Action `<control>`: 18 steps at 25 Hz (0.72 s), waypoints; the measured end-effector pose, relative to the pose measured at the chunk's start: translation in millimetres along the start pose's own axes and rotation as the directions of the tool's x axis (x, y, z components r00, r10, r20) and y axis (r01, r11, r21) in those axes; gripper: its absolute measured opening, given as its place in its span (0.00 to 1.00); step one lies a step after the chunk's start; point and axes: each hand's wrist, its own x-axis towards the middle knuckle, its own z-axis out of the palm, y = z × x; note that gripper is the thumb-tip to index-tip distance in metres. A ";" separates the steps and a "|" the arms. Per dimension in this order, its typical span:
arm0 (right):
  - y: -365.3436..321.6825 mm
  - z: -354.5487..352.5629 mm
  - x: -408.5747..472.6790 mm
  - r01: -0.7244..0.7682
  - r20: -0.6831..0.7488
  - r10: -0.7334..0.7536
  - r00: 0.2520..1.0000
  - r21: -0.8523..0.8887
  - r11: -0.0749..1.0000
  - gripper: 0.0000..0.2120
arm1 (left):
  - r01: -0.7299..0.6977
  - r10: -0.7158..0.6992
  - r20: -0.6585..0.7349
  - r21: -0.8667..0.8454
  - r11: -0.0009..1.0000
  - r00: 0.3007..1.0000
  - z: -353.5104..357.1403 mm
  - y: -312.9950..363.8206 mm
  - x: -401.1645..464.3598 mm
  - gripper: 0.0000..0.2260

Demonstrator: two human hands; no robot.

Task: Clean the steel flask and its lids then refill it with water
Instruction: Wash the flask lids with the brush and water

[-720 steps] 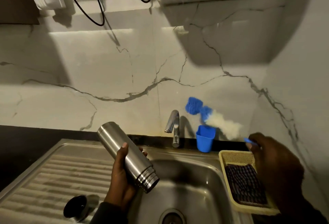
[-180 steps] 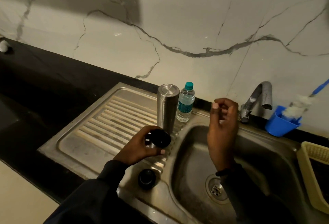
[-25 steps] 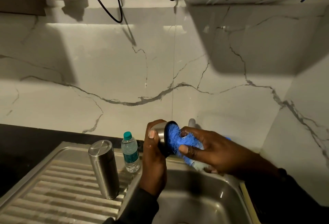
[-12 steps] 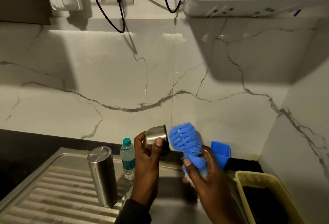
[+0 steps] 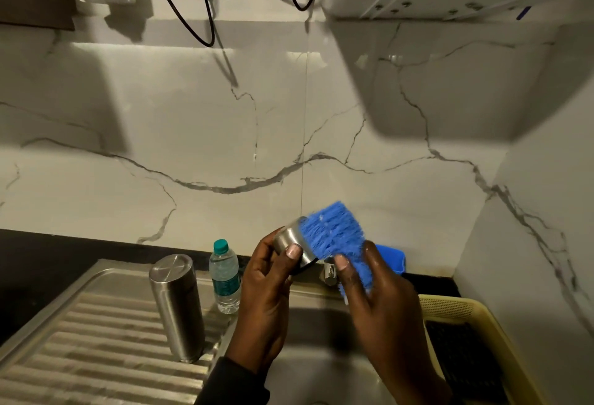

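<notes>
Steel lid [image 5: 291,240], small, rigid, likely light and wet-slick, best pinched by its rim; left hand [image 5: 266,292] clamps it above the sink [image 5: 321,372]; right hand [image 5: 382,301] grips blue brush [image 5: 334,231] against it; flask [image 5: 178,305] stands left of sink.

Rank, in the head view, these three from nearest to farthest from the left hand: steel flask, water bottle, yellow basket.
1. Water bottle: just left of the left hand.
2. Steel flask: further left, on the drainboard.
3. Yellow basket: far right, beyond the right hand.
</notes>
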 end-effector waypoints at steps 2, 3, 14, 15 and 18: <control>-2.9 -0.5 2.5 -0.024 0.030 0.024 0.999 -0.002 1.000 0.29 | 0.023 -0.023 0.015 -0.026 0.999 1.000 0.1 -1.3 -1.9 0.19; -5.9 -0.1 1.1 0.023 0.055 -0.021 0.998 -0.035 0.999 0.28 | 0.047 -0.047 0.013 -0.050 0.998 0.999 0.7 -1.1 -3.4 0.16; -9.3 -1.4 -1.9 -0.038 -0.007 0.038 0.999 0.064 0.997 0.23 | 0.135 -0.124 0.091 -0.121 0.983 0.988 2.4 1.1 4.9 0.43; -6.8 -1.8 -0.3 -0.109 0.025 0.107 0.994 0.100 0.989 0.25 | 0.154 -0.140 0.090 -0.170 0.973 0.986 2.6 1.1 4.8 0.41; 0.2 -6.2 2.5 -0.196 0.055 0.190 0.980 0.151 0.969 0.27 | 0.202 -0.188 0.074 -0.286 0.937 0.979 -0.6 0.0 3.5 0.32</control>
